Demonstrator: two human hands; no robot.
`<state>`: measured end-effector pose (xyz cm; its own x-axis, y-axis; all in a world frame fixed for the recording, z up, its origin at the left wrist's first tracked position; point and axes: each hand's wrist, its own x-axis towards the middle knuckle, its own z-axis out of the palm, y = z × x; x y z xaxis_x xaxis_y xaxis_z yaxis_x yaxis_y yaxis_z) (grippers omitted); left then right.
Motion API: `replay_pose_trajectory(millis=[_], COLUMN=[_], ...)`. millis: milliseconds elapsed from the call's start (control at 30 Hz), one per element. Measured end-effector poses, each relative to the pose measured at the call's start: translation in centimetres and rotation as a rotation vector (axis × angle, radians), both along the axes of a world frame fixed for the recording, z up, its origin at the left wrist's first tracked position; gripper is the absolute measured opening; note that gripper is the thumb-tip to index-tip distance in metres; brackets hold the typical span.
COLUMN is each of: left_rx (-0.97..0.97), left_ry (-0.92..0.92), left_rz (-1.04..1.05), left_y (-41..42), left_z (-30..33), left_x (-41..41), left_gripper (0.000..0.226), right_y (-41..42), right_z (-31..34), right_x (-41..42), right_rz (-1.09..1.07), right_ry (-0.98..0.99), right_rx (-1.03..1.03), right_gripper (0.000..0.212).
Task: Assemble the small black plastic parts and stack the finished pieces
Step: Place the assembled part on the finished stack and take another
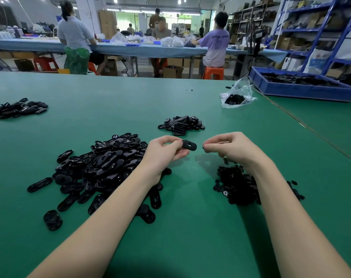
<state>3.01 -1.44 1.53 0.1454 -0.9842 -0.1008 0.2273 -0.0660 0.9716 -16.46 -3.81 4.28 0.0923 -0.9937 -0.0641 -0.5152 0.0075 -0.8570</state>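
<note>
Two hands: both are hovering above the green table (180, 101), close together but not touching, between two supply heaps.
Left hand (164, 151): fingers are curling and pinching one end of an oval black shell (189, 145), holding it flat with its small square opening facing up and its free end pointing toward the other hand.
Right hand (228, 146): thumb and forefinger are pressing together on a tiny black insert (203, 147); it is mostly hidden, so its shape is not readable.
Gap: the insert is sitting just beside the shell's free end, not yet touching it.
Shell heap (102, 163): a large loose heap of oval shells is lying under and left of the left forearm.
Insert heap (236, 183): a smaller mound of little black parts is lying under the right wrist.
Finished pile (182, 123): a small pile of black ovals, likely the finished pieces, is sitting just beyond the hands.
Step in hand: judging from the pose, the person is bringing the insert to the shell's opening.
Doing it well: keeping the shell level and steady, lining the insert squarely over the opening, and pressing straight in rather than at a slant, since such a small part is likely to slip or jam.
Far items: a plastic bag (237, 95) of black parts and a blue bin (303, 91) are resting at the far right; another dark pile (18, 109) is lying at the far left.
</note>
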Motion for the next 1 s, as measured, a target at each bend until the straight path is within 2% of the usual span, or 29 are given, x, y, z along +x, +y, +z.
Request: replay_pose_trajectory(millis=[67, 367, 1000], left_rx=[-0.006, -0.025, -0.051], left_ry=[0.04, 0.071, -0.037], left_rz=[-0.007, -0.095, -0.144], left_y=[0.0, 0.4, 0.5], left_z=[0.0, 0.6, 0.4], left_x=[0.0, 0.1, 0.0], left_gripper=[0.009, 0.012, 0.011], right_y=[0.2, 0.3, -0.3], right_z=[0.3, 0.1, -0.2], right_x=[0.6, 1.9, 1.8], right_rz=[0.035, 0.032, 0.005], right_ry=[-0.091, -0.151, -0.131], right_rx=[0.001, -0.002, -0.032], right_gripper=[0.006, 0.011, 0.009])
